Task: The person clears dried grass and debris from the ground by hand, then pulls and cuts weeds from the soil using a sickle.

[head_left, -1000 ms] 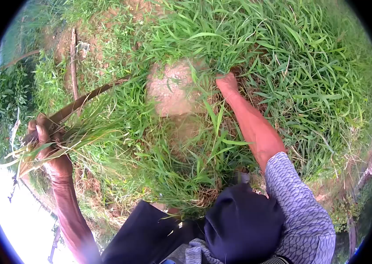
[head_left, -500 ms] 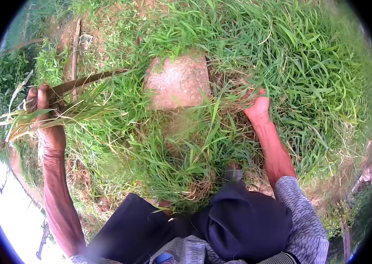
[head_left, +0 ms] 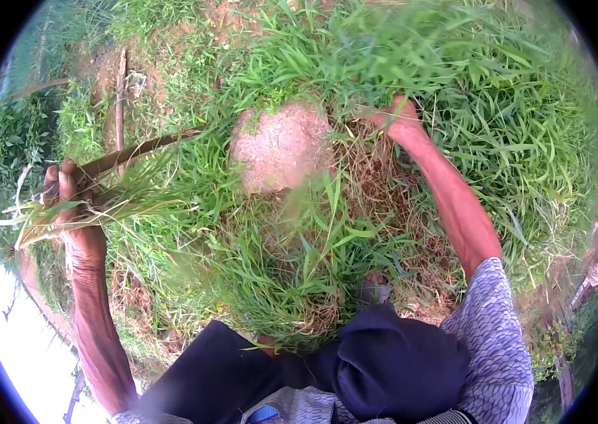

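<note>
On the left, my left hand (head_left: 76, 201) is closed around a sickle (head_left: 140, 150) with a long, dark, slightly curved blade pointing right. Pinched in the same hand is a bunch of cut grass (head_left: 126, 205), its pale stems sticking out to the left. My right hand (head_left: 403, 121) is closed on a clump of green grass (head_left: 391, 63) at the upper right. Its fingers are partly hidden among the leaves, which are blurred. Below that hand lies a patch of brown roots and dry stems (head_left: 377, 177).
A flat, pinkish stone slab (head_left: 285, 145) sits in the grass between my hands. Thick grass (head_left: 511, 134) covers the right side. A long stick (head_left: 120, 106) lies at the upper left. My knees (head_left: 398, 346) and one foot (head_left: 375, 286) are at the bottom.
My right hand has moved up and away from me with the grass clump, uncovering more brown roots and soil. The left hand with the sickle has dropped slightly in view.
</note>
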`<state>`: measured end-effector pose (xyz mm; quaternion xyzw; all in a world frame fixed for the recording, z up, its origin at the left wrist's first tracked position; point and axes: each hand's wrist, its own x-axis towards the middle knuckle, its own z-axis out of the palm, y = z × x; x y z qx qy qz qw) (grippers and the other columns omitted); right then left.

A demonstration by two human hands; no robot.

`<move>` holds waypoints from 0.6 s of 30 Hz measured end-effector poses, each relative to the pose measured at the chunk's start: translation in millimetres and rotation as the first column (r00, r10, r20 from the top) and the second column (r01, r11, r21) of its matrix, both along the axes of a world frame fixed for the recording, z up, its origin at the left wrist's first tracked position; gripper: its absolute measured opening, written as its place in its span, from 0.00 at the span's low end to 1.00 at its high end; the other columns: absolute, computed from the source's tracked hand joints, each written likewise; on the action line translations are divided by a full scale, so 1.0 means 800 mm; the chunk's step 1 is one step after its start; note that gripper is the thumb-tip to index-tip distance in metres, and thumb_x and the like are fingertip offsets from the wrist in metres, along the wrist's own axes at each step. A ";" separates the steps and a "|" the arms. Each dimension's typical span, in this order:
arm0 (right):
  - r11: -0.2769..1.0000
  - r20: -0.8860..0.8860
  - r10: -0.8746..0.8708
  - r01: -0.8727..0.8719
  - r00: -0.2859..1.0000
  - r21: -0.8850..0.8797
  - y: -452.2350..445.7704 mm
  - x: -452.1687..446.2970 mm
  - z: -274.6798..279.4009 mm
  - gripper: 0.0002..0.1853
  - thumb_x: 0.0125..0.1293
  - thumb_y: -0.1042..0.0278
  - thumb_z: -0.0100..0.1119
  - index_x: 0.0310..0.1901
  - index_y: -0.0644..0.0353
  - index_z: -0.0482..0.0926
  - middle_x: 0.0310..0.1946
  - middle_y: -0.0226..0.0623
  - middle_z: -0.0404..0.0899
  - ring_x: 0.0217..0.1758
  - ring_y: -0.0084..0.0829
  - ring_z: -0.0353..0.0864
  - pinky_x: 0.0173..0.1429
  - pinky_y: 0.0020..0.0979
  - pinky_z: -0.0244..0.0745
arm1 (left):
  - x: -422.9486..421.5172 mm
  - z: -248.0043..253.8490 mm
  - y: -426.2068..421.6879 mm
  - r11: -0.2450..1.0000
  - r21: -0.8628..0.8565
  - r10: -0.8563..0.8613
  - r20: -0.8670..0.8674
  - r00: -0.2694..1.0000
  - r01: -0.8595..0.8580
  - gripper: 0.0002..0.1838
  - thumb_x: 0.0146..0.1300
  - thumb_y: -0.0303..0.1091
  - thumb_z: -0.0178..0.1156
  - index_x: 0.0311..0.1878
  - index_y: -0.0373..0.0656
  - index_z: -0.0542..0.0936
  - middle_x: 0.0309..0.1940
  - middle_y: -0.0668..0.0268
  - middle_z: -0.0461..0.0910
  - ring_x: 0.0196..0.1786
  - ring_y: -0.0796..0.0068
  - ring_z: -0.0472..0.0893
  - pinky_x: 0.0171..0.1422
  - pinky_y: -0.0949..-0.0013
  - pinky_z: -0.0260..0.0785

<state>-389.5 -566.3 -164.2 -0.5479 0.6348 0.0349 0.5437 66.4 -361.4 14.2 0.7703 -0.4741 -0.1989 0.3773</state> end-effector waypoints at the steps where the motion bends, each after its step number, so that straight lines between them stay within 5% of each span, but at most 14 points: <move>1: 0.991 0.132 0.130 -0.130 0.983 -0.014 0.004 0.013 -0.040 0.41 0.49 0.45 0.71 0.62 0.55 0.69 0.65 0.63 0.60 0.71 0.54 0.58 0.72 0.50 0.55 | 0.002 0.002 0.002 1.000 0.013 0.008 -0.042 0.999 -0.008 0.20 0.71 0.35 0.50 0.64 0.47 0.71 0.51 0.67 0.71 0.40 0.79 0.71 0.47 0.75 0.66; 2: 0.990 0.139 0.140 -0.139 0.980 -0.014 0.002 0.034 -0.062 0.41 0.49 0.45 0.71 0.62 0.55 0.69 0.65 0.63 0.60 0.71 0.54 0.58 0.72 0.50 0.55 | 0.005 0.005 0.003 1.000 0.026 0.018 -0.082 0.996 -0.015 0.19 0.71 0.36 0.50 0.63 0.46 0.72 0.51 0.67 0.71 0.38 0.81 0.72 0.44 0.77 0.67; 4: 0.810 -0.442 0.314 -0.480 0.840 -0.337 0.000 0.079 -0.095 0.52 0.49 0.39 0.68 0.70 0.54 0.53 0.67 0.69 0.51 0.74 0.58 0.47 0.75 0.54 0.41 | -0.043 0.019 -0.022 0.962 0.005 0.267 -0.226 0.937 -0.273 0.15 0.70 0.38 0.53 0.55 0.44 0.75 0.44 0.69 0.75 0.32 0.85 0.71 0.35 0.82 0.65; 5: 0.801 -0.478 0.338 -0.514 0.811 -0.306 -0.009 0.093 -0.112 0.59 0.49 0.38 0.67 0.73 0.54 0.41 0.67 0.69 0.51 0.73 0.61 0.49 0.74 0.55 0.42 | -0.057 0.016 -0.029 0.934 -0.076 0.301 -0.360 0.883 -0.349 0.13 0.68 0.41 0.56 0.50 0.45 0.74 0.37 0.72 0.77 0.28 0.87 0.70 0.31 0.84 0.62; 8: 0.873 -0.449 0.353 -0.461 0.821 -0.156 -0.033 0.139 -0.133 0.61 0.46 0.38 0.68 0.73 0.54 0.40 0.68 0.69 0.50 0.74 0.61 0.47 0.74 0.56 0.40 | -0.055 0.015 -0.029 0.909 -0.086 0.354 -0.355 0.865 -0.408 0.15 0.67 0.42 0.58 0.52 0.46 0.73 0.35 0.72 0.77 0.28 0.85 0.71 0.30 0.83 0.63; 12: 0.918 -0.430 0.275 -0.368 0.860 -0.147 -0.045 0.161 -0.169 0.58 0.48 0.43 0.67 0.73 0.55 0.40 0.61 0.65 0.65 0.68 0.59 0.60 0.70 0.59 0.46 | -0.050 0.010 -0.019 0.899 -0.113 0.361 -0.356 0.862 -0.423 0.21 0.65 0.50 0.58 0.54 0.46 0.73 0.31 0.73 0.75 0.25 0.87 0.68 0.26 0.81 0.59; 13: 0.908 -0.432 0.262 -0.372 0.863 -0.194 -0.046 0.161 -0.171 0.46 0.50 0.50 0.65 0.68 0.58 0.56 0.50 0.55 0.77 0.58 0.49 0.73 0.65 0.52 0.58 | -0.037 0.007 -0.009 0.904 -0.075 0.374 -0.336 0.865 -0.420 0.23 0.66 0.52 0.57 0.54 0.46 0.73 0.29 0.73 0.74 0.24 0.88 0.66 0.25 0.82 0.57; 14: 0.910 -0.426 0.264 -0.369 0.865 -0.187 -0.046 0.158 -0.186 0.46 0.50 0.50 0.65 0.68 0.58 0.56 0.50 0.55 0.77 0.58 0.49 0.73 0.65 0.52 0.58 | -0.025 0.004 0.002 0.909 -0.037 0.385 -0.315 0.868 -0.416 0.24 0.66 0.54 0.56 0.55 0.46 0.74 0.28 0.74 0.73 0.23 0.88 0.64 0.24 0.82 0.55; 17: 0.819 -0.376 0.186 -0.354 0.908 -0.451 -0.045 0.143 -0.235 0.20 0.56 0.59 0.62 0.44 0.67 0.79 0.30 0.52 0.81 0.42 0.42 0.82 0.50 0.37 0.73 | -0.032 0.008 -0.002 0.913 -0.028 0.369 -0.373 0.851 -0.408 0.25 0.65 0.55 0.56 0.54 0.45 0.75 0.27 0.75 0.72 0.24 0.88 0.65 0.25 0.82 0.55; 18: 0.819 -0.374 0.188 -0.355 0.908 -0.450 -0.050 0.137 -0.229 0.20 0.56 0.59 0.62 0.44 0.67 0.79 0.30 0.52 0.81 0.42 0.42 0.82 0.50 0.37 0.73 | -0.034 0.010 -0.003 0.914 -0.028 0.364 -0.386 0.848 -0.405 0.25 0.65 0.55 0.57 0.54 0.45 0.75 0.28 0.75 0.73 0.24 0.88 0.65 0.26 0.83 0.55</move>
